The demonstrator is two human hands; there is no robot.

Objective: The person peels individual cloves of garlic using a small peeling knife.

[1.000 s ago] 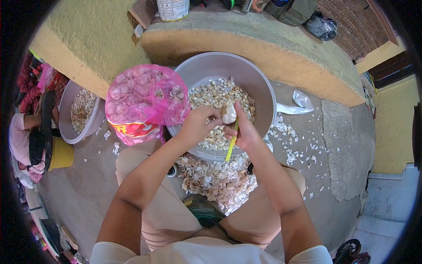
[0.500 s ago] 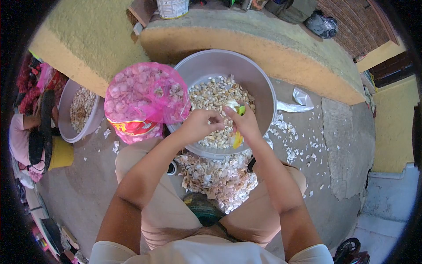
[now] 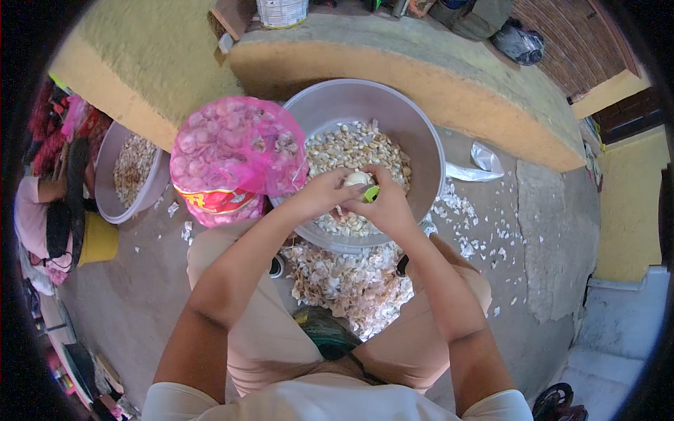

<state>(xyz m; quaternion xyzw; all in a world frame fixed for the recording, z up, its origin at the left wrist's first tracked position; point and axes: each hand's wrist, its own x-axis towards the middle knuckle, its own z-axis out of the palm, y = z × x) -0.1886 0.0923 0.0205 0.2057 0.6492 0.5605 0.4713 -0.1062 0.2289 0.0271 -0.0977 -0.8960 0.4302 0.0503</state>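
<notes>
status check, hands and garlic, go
Left hand and right hand both on garlic bulb over bowl. Right also grips green tool. Nothing blocking.

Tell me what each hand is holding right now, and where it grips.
Left hand grips a garlic bulb by its left side. Right hand holds a yellow-green knife by the handle, mostly hidden in the fist.

Grey concrete floor (image 3: pixel 140 295), big basin (image 3: pixel 330 105) of cloves on it, pink mesh sack (image 3: pixel 232 158) leaning just beside, smaller basin (image 3: pixel 105 175) farther left, heap of peelings (image 3: pixel 351 284) by the knees, white scraps (image 3: pixel 467 228) scattered right
</notes>
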